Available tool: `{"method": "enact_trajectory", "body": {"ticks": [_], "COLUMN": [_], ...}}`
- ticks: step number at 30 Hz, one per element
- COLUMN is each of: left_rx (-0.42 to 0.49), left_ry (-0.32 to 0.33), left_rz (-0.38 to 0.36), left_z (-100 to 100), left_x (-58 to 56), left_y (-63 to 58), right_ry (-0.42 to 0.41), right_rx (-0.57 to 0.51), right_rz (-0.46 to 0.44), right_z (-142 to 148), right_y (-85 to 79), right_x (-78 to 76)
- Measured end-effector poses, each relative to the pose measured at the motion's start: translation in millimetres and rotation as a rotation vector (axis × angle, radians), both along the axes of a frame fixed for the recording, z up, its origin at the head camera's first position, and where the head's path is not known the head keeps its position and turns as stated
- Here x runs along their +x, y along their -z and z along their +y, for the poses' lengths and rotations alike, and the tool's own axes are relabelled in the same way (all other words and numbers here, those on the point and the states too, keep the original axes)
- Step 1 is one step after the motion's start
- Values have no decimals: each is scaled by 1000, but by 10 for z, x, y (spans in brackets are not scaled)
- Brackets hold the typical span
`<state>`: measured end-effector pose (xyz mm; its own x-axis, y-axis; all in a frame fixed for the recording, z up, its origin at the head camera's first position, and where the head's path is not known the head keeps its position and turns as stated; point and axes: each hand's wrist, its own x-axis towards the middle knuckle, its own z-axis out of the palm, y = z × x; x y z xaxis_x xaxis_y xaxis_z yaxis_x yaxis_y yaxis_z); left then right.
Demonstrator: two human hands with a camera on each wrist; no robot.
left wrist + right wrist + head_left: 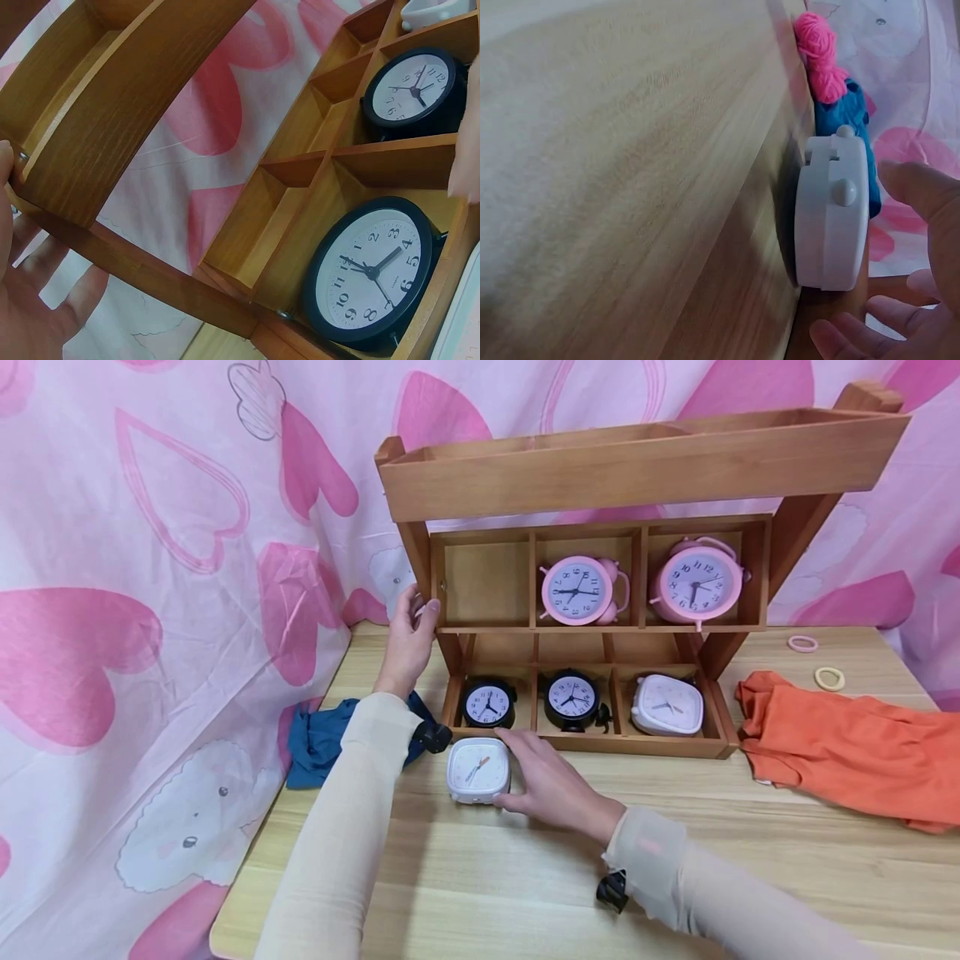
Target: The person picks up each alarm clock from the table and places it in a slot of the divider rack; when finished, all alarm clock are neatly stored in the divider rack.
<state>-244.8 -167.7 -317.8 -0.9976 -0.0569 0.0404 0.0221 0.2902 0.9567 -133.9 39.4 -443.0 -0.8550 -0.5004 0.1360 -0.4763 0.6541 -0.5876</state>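
My left hand (409, 639) holds the left side post of a tiered wooden rack (637, 468); in the left wrist view its thumb is in front and the fingers (82, 296) go behind the post. At the rack's front left, a white square alarm clock (478, 768) is on the table with its face up. Beside that clock is my right hand (555, 781), thumb and fingers spread at its right side. The right wrist view shows a gap between the thumb and the white clock (832, 225). Two black round clocks (489, 704) and another white clock (667, 704) sit in the bottom tier.
Two pink alarm clocks (577, 591) occupy the middle tier. Blue cloth (322, 743) lies left of the rack, with pink yarn (821, 56) near it. On the right are orange cloth (855, 747), a pink ring (802, 644) and a yellow ring (829, 678). A heart-patterned curtain (180, 635) hangs behind.
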Motion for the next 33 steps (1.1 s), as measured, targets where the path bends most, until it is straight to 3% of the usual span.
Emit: {"method": "enact_trajectory", "body": {"ticks": [12, 31, 33], "left_rx": [-1, -3, -7], "left_ry": [-1, -3, -11], "left_rz": [1, 1, 14], "left_z": [-1, -8, -31], "left_x": [-2, -9, -68], "left_y": [0, 9, 97], "right_ry": [-25, -43, -59], "right_rx": [1, 89, 86], "right_rz": [-61, -82, -87], "right_z": [-143, -261, -265], "right_y": [68, 101, 105], "right_x": [-83, -78, -78]}}
